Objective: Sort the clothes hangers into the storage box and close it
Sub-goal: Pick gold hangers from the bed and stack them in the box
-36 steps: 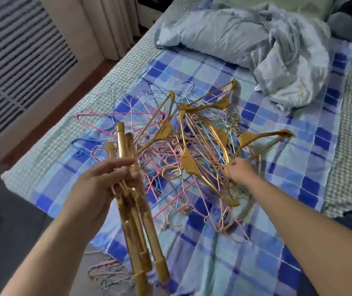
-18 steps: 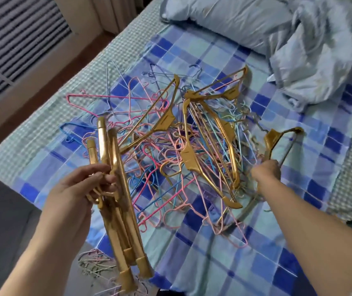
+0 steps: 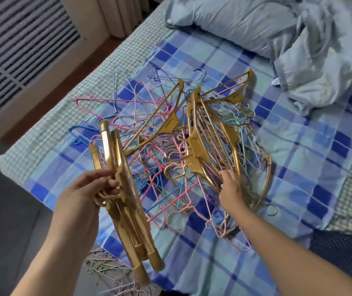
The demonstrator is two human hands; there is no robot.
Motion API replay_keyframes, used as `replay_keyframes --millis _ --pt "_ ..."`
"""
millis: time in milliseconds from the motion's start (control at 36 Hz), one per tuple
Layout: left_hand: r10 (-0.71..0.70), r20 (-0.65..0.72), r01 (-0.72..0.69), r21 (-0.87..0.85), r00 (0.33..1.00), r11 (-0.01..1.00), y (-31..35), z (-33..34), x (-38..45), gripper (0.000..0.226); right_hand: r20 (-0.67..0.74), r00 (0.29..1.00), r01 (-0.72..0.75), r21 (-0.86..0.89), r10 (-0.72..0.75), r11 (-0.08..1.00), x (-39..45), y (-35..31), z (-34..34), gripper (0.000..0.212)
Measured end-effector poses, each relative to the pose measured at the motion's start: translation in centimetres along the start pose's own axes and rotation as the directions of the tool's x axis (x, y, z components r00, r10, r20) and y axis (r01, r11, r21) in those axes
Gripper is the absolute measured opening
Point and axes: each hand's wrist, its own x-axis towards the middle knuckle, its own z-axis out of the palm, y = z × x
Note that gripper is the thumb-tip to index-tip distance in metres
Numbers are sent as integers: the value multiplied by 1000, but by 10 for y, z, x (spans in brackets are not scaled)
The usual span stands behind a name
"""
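My left hand [image 3: 85, 193] grips a bundle of several gold plastic hangers [image 3: 126, 210], held upright over the bed's near edge. A tangled pile of hangers [image 3: 170, 159] lies on the blue checked sheet [image 3: 299, 150]: thin pink, blue and white wire ones mixed with more gold ones [image 3: 211, 137]. My right hand [image 3: 231, 189] reaches into the pile's right side, its fingers curled among the gold hangers there. A single gold hanger [image 3: 264, 180] lies just right of that hand. No storage box is in view.
A crumpled pale blue duvet and pillow [image 3: 288, 39] lie at the head of the bed. More thin hangers [image 3: 111, 272] lie on the grey floor below the bed edge. A slatted window and curtain [image 3: 21, 39] stand at the left.
My right hand let go of the single gold hanger at the right, which now lies on the sheet, and moved left into the gold hangers of the pile. The left hand's bundle stayed put.
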Motion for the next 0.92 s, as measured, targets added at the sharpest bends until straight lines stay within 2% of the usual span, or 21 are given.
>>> replay_keyframes --millis 167,222,306,472,556,778,861,917 --pt "6 -25 -6 18 1000 1000 -8 -13 -7 23 17 1000 0 -95 2 995 -7 3 31 45" --pt "5 -37 -4 15 999 1000 -10 -18 -9 25 83 996 26 -160 -13 987 -7 5 35 35" --pt "0 -55 1 18 998 1000 -15 -25 -11 27 180 984 51 -218 -11 975 -8 6 39 36" --pt "9 -77 -6 38 997 999 -15 -29 -21 21 38 997 -65 -159 71 985 -14 -5 26 15" --pt "17 -75 -15 39 997 999 -9 -27 -26 19 -28 992 -125 -149 122 981 -20 -11 3 12" --pt "81 155 -104 145 985 984 23 25 -51 29 -12 999 -42 -18 41 999 -80 -16 -122 10" --pt "109 276 -149 129 955 980 39 57 -82 7 -91 994 -50 69 56 996 -119 -15 -177 12" --pt "110 314 -162 145 943 976 43 72 -93 26 -145 987 -49 148 71 988 -137 -19 -202 14"
